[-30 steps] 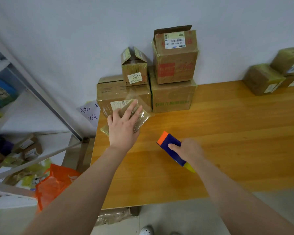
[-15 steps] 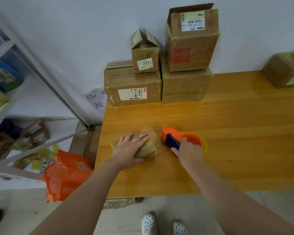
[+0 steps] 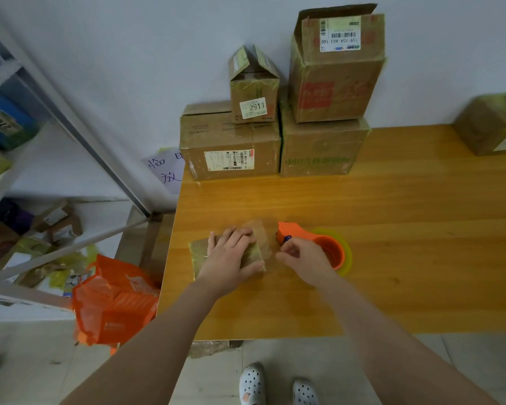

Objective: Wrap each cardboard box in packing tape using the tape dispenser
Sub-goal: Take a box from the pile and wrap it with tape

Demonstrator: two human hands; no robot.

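Lately drawn forward from the stacked boxes (image 3: 231, 144), small cardboard box (image 3: 197, 252) is pinned to the table (image 3: 392, 229), near-left, by spread left hand (image 3: 231, 255), steadied for taping; tape dispenser (image 3: 327, 247), just beside, is gripped in curled right hand (image 3: 303, 260).

Six cardboard boxes (image 3: 199, 252) (image 3: 230, 141) (image 3: 253, 83) (image 3: 322, 144) (image 3: 336, 71) (image 3: 485, 127) on table (image 3: 392, 287), one tape dispenser (image 3: 327, 247), two hands (image 3: 228, 258) (image 3: 304, 258), one orange bag (image 3: 114, 311), two shoes (image 3: 251, 384) (image 3: 304, 390)

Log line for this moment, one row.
left hand: presses small box onto table | right hand: grips tape dispenser | clear tape: spans between them
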